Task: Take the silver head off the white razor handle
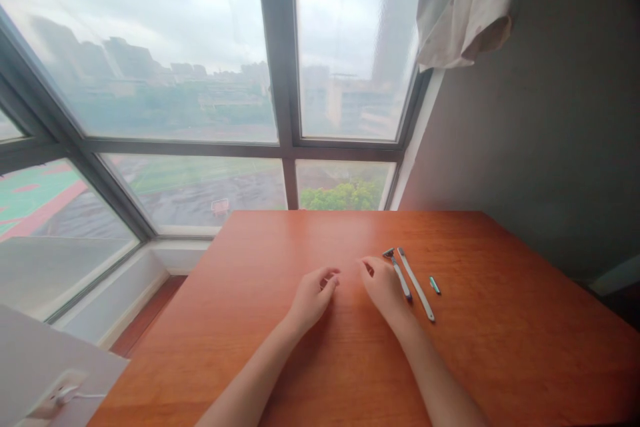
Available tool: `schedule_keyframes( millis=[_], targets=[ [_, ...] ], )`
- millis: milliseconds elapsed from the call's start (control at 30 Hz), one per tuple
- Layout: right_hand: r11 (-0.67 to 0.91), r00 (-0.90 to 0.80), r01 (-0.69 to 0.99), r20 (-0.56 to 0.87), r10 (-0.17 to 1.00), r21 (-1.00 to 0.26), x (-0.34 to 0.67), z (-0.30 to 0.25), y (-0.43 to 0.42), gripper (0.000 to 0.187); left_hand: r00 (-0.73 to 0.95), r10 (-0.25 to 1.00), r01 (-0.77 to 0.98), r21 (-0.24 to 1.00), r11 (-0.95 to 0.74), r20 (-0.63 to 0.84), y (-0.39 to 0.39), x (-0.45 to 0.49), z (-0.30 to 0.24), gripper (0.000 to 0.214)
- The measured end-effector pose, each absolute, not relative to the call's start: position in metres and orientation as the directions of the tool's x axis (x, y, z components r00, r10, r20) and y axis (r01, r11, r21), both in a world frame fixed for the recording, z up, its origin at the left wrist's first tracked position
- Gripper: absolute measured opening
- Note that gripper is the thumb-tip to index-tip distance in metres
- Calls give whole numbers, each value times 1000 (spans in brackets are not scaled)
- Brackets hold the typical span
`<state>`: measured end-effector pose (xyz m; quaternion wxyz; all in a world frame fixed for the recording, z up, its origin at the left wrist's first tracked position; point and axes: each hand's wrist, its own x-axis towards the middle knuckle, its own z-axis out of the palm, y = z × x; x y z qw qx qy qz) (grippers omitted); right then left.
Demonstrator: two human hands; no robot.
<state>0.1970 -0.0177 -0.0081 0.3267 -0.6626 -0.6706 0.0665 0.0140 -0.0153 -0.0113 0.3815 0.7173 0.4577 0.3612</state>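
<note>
My left hand (313, 295) rests just above or on the wooden table (240, 347), its fingers loosely curled with a gap between thumb and fingertips. Facing it across a small space is my right hand (383, 285), also loosely curled, and I see nothing held in either. Close beside the right hand lies a razor (400, 277), its head toward the window and its handle partly behind the hand. Next to that is a long white toothbrush (417, 285), lying slantwise. A small teal and dark piece (435, 285) sits further right, too small to name.
A large window (185, 80) with grey frames rises behind the table. Light cloth (465, 7) hangs at the upper right beside a grey wall (560, 133). At the lower left, a plug with a white cable (67, 395) is in a wall socket.
</note>
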Motion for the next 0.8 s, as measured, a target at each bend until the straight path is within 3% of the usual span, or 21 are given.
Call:
schedule_keyframes(
  millis=[133,333,800],
  targets=[
    [365,-90,685,423,902,-631,167,-20,-17,37,366,896,455,791,-409,252,-16,17,-14,24],
    [351,-106,707,398,911,-614,168,-34,-14,35,412,870,566,672,-478,271,-17,20,-16,24],
    [369,-144,694,383,912,-618,170,-35,-17,34,404,870,563,673,-479,281,-16,18,-23,22]
  ],
)
